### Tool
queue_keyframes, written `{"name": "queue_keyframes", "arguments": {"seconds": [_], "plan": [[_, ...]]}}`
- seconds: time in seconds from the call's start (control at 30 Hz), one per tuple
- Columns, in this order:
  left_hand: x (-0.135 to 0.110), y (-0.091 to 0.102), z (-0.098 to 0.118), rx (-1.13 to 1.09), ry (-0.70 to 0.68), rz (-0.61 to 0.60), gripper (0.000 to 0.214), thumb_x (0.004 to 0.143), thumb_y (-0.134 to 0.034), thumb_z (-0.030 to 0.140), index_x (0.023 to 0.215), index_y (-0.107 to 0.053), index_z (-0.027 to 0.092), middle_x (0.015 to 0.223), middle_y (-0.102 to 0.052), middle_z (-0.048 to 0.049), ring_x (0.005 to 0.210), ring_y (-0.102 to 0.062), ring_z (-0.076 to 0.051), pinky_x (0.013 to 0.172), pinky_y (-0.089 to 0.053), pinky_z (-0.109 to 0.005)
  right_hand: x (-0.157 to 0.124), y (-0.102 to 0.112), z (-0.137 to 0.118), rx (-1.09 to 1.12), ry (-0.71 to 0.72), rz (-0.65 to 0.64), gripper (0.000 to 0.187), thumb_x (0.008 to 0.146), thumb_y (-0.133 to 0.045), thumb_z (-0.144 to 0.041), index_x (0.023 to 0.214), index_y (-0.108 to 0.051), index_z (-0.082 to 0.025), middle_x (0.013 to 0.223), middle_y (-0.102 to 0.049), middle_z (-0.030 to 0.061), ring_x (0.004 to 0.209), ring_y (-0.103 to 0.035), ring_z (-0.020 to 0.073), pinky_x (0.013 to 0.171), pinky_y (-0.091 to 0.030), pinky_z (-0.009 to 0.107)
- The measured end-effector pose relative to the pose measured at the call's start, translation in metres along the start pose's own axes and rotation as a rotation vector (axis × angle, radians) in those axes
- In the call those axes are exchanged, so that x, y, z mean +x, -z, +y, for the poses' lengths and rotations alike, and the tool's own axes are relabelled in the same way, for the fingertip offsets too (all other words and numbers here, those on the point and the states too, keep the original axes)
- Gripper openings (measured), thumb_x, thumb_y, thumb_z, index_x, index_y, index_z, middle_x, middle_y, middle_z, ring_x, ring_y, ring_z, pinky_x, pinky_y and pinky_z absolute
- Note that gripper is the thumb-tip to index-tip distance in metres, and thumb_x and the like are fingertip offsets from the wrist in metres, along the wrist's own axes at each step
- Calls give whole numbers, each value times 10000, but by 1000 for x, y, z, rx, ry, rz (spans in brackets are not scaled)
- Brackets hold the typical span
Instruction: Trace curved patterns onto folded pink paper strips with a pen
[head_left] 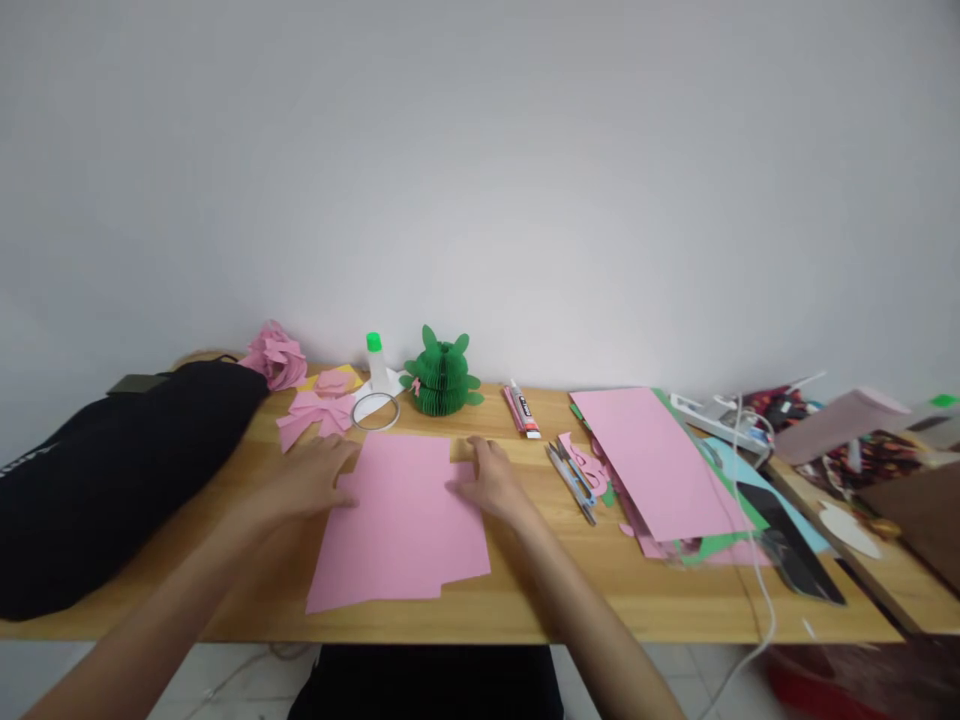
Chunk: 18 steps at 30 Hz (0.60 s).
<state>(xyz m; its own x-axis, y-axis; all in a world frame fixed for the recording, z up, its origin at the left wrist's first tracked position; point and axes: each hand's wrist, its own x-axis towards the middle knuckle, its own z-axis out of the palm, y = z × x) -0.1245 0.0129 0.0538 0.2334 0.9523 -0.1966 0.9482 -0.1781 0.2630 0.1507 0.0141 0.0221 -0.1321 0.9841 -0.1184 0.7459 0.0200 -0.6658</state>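
Observation:
Two or more overlapping sheets of pink paper [401,520] lie on the wooden table in front of me. At their left edge rests my left hand [315,480], fingers apart, its thumb over the paper. My right hand [491,483] is at the upper right edge, thumb and fingers spread, the thumb touching the sheet. Beyond the sheets stand a green honeycomb paper figure with leaf shapes [441,375] and a glue bottle with a green cap [376,365]. A pink paper bow [319,412] and a ring [376,411] lie just behind my left hand.
A black bag [127,470] covers the left side. To the right are a glue tube [523,412], scissors [574,475], a stack of coloured paper [660,460], a dark phone [787,545], a white cable [761,580] and a power strip [724,425]. A wall rises behind.

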Motion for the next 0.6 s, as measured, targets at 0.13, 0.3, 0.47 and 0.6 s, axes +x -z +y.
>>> {"name": "queue_keyframes", "arguments": {"seconds": [0.13, 0.3, 0.47, 0.6], "plan": [[4, -2, -4, -105, 13, -63, 326, 594, -687, 363, 836, -543, 198, 940, -632, -61, 937, -588, -292, 756, -433, -337, 10, -1, -8, -37, -27, -64, 709, 543, -849, -142, 1213, -615, -154, 1229, -637, 156, 1191, -564, 332, 1003, -430, 444], [8, -5, -5, -271, 6, -89, 271, 560, -654, 365, 736, -515, 213, 792, -609, -21, 800, -581, -247, 705, -414, -308, 11, 1, -5, 63, -57, -64, 404, 487, -816, -85, 848, -665, -186, 936, -698, 62, 1015, -611, 286, 887, -448, 382], [3, 2, 1, -459, -22, -43, 299, 623, -610, 476, 619, -470, 212, 672, -524, 4, 731, -536, -222, 680, -389, -296, 2, 6, -3, 363, -76, -11, 153, 590, -715, -155, 586, -566, -190, 610, -613, -8, 659, -596, 188, 653, -466, 317], [-8, 28, 17, -679, -136, -36, 557, 747, -452, 754, 666, -562, 214, 771, -626, -45, 789, -599, -241, 702, -473, -333, -5, 37, -19, 653, -3, 116, 265, 716, -684, -427, 779, -653, -172, 712, -702, 26, 664, -634, 184, 622, -500, 305]]}}
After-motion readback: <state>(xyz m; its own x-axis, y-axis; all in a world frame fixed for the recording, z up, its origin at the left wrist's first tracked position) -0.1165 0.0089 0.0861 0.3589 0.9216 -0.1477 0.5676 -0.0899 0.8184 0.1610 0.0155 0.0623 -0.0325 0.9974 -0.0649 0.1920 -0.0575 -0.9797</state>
